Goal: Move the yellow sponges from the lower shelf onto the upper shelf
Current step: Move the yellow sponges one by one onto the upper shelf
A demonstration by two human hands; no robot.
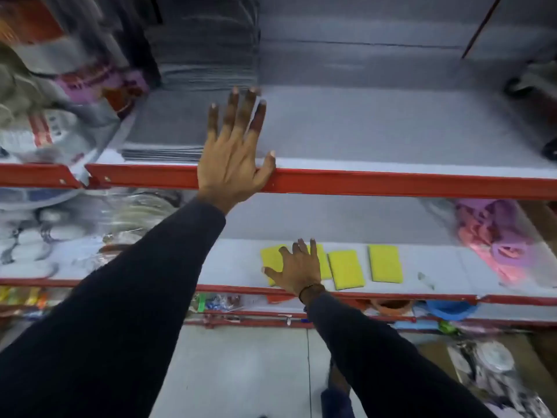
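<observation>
Several flat yellow sponges lie in a row near the front of the lower shelf (pixel 422 260). My right hand (pixel 297 268) is spread open above the leftmost sponge (pixel 271 256), hiding most of it and part of a sponge behind my fingers (pixel 325 263). To the right lie a middle sponge (pixel 346 269) and the rightmost sponge (pixel 385 263), both uncovered. My left hand (pixel 233 155) rests flat and open on the front edge of the upper shelf (pixel 376 128), thumb on its red rail (pixel 391 185). Both sleeves are dark.
A stack of grey mats (pixel 168 137) lies at the left of the upper shelf, with bagged goods (pixel 54 95) further left. A pink and purple packet (pixel 497 239) sits at the right of the lower shelf. Packaged items (pixel 60 236) fill its left end.
</observation>
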